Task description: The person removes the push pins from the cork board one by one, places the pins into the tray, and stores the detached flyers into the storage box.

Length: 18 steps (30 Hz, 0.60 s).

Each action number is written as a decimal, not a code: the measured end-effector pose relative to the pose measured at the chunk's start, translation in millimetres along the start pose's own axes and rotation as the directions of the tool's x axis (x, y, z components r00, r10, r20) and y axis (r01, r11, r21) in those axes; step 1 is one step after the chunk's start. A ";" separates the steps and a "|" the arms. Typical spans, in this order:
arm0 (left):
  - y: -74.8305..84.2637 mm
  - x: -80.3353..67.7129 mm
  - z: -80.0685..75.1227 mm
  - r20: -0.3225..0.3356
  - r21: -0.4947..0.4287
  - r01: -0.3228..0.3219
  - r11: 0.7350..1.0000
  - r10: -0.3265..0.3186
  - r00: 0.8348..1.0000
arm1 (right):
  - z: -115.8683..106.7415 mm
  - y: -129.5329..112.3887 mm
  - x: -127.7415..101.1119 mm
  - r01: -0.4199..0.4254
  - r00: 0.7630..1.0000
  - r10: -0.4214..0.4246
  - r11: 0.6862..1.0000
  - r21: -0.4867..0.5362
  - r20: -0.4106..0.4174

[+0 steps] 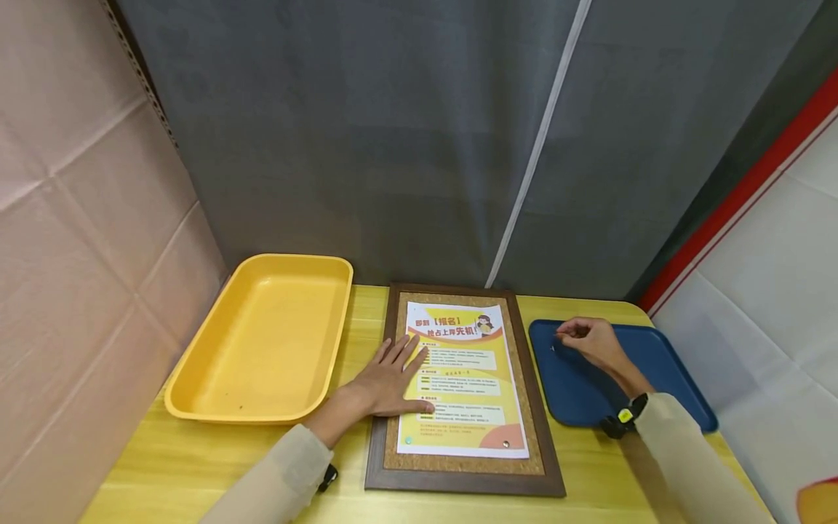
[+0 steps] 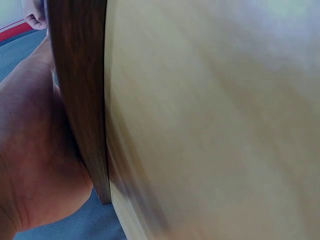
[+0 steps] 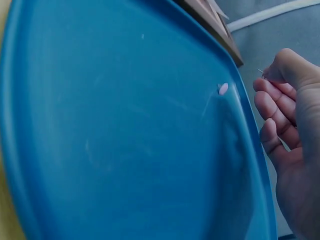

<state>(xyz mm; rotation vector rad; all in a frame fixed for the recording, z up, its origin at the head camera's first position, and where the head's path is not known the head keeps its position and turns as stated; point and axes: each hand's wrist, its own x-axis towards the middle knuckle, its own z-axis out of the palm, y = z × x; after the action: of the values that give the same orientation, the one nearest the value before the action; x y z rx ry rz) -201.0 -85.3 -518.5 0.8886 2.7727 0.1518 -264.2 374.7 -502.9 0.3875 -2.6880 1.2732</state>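
My left hand (image 1: 386,378) lies with fingers spread over the left side of a printed yellow-and-white poster (image 1: 468,422). The poster sits on a cork board (image 1: 535,455) with a dark wooden frame (image 1: 465,482). A teal thumbtack (image 1: 409,440) is at the poster's lower left corner and a shiny thumbtack (image 1: 506,444) at its lower right. Over the blue tray (image 1: 661,378), my right hand (image 1: 592,342) pinches a thumbtack; its thin point (image 3: 260,70) sticks out past the fingertips, the head hidden. A pale pink thumbtack (image 3: 223,89) lies on the tray near its edge.
A yellow tray (image 1: 262,335) stands left of the board on the wood-grain table (image 1: 157,466). A grey curtain (image 1: 360,145) rises behind the table. Pale panels flank both sides, the right one with a red strip (image 1: 740,193).
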 end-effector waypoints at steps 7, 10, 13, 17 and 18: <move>-1.0 -0.1 1.4 -0.009 -0.007 -0.003 1.000 0.003 1.000 | -7.2 7.7 -6.4 -0.019 1.000 0.018 0.998 -0.066 -0.005; -1.1 0.3 1.7 -0.008 -0.004 -0.004 1.000 0.004 1.000 | -8.5 11.0 -8.0 -0.017 1.000 0.018 0.996 -0.089 0.006; -1.1 0.2 1.8 -0.008 -0.002 -0.005 1.000 0.005 1.000 | -9.4 13.6 -9.5 -0.013 1.000 0.015 0.992 -0.125 0.018; -0.8 0.0 1.7 -0.010 -0.002 -0.006 1.000 0.006 1.000 | -11.1 15.4 -11.6 0.005 0.999 0.001 0.985 -0.172 0.033; -0.7 0.1 1.5 -0.008 -0.001 -0.006 1.000 0.006 1.000 | -11.6 15.7 -12.0 0.012 0.999 -0.005 0.983 -0.182 0.037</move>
<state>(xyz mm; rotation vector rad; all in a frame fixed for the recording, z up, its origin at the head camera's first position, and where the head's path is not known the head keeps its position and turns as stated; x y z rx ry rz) -201.1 -85.7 -520.1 0.8977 2.7778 0.1587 -257.0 395.3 -510.0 0.4016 -2.7993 1.0160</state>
